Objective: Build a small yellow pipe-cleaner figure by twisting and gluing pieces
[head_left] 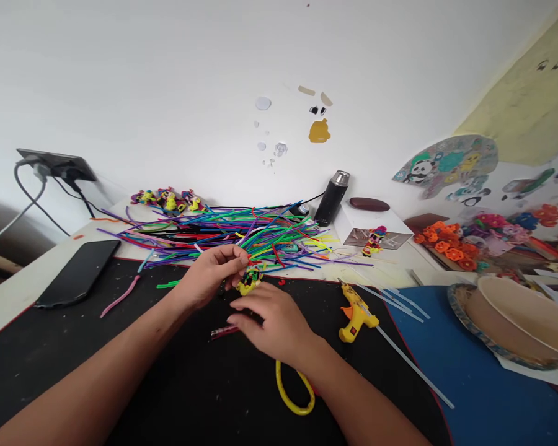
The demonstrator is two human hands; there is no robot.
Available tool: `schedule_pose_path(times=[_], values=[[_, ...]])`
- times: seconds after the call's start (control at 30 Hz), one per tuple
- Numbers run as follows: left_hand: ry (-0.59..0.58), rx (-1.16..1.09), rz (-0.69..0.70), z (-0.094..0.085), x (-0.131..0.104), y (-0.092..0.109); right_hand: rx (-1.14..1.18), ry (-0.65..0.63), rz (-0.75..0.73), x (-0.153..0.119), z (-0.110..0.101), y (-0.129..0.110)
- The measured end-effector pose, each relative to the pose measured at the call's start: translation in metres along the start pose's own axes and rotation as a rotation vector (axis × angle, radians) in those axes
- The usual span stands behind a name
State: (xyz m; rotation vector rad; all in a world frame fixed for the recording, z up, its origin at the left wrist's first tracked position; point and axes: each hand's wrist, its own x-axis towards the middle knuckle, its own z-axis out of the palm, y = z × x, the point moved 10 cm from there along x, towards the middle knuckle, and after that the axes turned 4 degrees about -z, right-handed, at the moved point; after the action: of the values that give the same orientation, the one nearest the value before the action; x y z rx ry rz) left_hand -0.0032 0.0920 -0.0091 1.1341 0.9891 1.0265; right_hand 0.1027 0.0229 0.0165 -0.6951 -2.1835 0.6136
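My left hand [216, 272] is closed, its thumb and fingertips pinched at the red top of a small figure [250, 282] of yellow, green and dark fuzzy pipe cleaners. Close below the figure, my right hand [274, 322] has its thumb and forefinger apart. Whether its hidden fingers touch the figure I cannot tell. Under that hand, on the black mat [186, 384], shows a yellow loop [295, 396] like a tool handle, partly covered by my wrist. A short, shiny reddish piece [224, 333] lies left of my right thumb.
Many coloured pipe cleaners [223, 232] spread along the wall. A yellow glue gun [356, 313] lies at right, near clear glue sticks [407, 303]. Finished figures [167, 199], a phone [79, 272], a black flask [332, 198], a white box [374, 226] and a bowl [525, 316] stand around.
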Motion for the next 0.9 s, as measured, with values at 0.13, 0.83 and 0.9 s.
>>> schedule_pose_path(times=[0.13, 0.83, 0.9], values=[[0.019, 0.003, 0.034, -0.001, -0.002, 0.002, 0.239, 0.209, 0.329, -0.011, -0.029, 0.043], [-0.109, 0.283, 0.003, 0.028, -0.01, -0.005, 0.604, 0.318, 0.502, -0.016, -0.03, 0.07], [-0.106, 0.272, -0.009, 0.023, -0.008, -0.004, 0.604, 0.291, 0.508, -0.016, -0.031, 0.07]])
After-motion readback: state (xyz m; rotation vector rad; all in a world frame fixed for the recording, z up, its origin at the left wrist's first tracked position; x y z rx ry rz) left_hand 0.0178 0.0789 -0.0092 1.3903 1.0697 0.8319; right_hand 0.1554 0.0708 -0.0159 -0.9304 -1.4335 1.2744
